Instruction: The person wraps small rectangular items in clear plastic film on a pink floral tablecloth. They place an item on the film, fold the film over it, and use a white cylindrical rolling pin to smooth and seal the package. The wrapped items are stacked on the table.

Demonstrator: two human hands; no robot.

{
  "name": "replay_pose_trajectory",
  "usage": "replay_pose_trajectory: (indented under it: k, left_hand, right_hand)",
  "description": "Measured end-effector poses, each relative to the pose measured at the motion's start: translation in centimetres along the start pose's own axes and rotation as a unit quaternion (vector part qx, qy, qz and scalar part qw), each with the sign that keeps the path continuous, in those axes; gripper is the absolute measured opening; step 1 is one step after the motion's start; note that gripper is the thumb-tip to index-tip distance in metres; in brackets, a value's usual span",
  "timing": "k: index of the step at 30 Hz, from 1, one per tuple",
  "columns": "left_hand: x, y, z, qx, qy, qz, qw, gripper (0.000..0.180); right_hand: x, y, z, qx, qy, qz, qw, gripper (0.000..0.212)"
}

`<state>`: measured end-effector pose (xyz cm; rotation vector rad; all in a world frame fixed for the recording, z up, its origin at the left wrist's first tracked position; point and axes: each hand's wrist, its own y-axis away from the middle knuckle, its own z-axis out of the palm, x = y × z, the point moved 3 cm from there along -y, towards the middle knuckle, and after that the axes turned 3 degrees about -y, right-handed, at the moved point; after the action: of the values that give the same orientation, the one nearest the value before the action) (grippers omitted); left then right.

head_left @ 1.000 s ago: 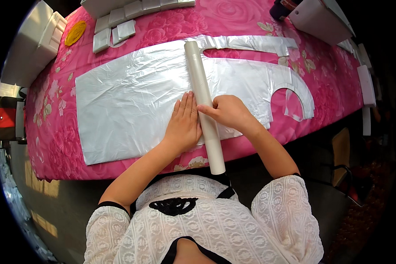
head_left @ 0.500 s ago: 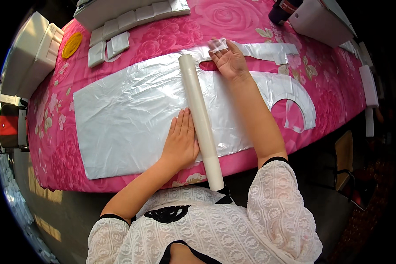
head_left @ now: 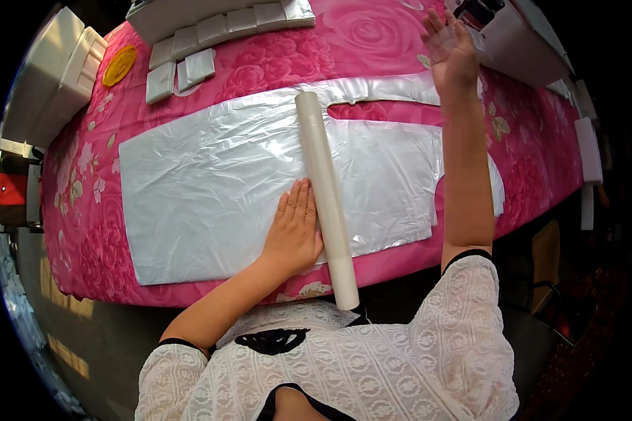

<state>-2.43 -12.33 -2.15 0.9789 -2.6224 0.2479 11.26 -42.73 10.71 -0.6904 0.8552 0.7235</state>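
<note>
Roll [head_left: 327, 200] across plastic sheet [head_left: 196, 196], packets [head_left: 213, 29] beyond, yellow disc [head_left: 119, 66]

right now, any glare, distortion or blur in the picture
In the head view, glare glints off the silvery plastic sheet; the pink tablecloth bows along its near edge; the fisheye rim falls to black; sunlight stripes the floor at left; left hand fairly sharp, right hand perhaps slightly soft.

Pink floral-covered table [head_left: 376, 38]: silvery plastic sheet [head_left: 196, 189], white packets [head_left: 160, 83], yellow disc [head_left: 119, 66], apparently white boxes [head_left: 523, 55].
</note>
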Motion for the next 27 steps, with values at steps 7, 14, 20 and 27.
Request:
replay_pose_trajectory:
  k: [7,14,20,27]
  left_hand:
    - [0.0,0.1,-0.5,0.024,0.005,0.030,0.999,0.064]
    - [0.4,-0.3,1.0,0.055,-0.029,0.009,0.998,0.061]
    - [-0.8,-0.1,3.4,0.194,-0.078,0.028,0.977,0.057]
    - [0.7,-0.1,0.4,0.050,0.036,0.013,0.998,0.069]
  right_hand:
    - [15.6,21.2,23.9,-0.395,0.259,0.095,0.876,0.055]
    - [20.2,33.7,34.9,-0.487,0.348,0.156,0.786,0.070]
    - [9.3,30.5,26.0,-0.632,0.193,-0.114,0.742,0.066]
    - [2.5,21.9,2.1,-0.496,0.537,-0.103,0.675,0.050]
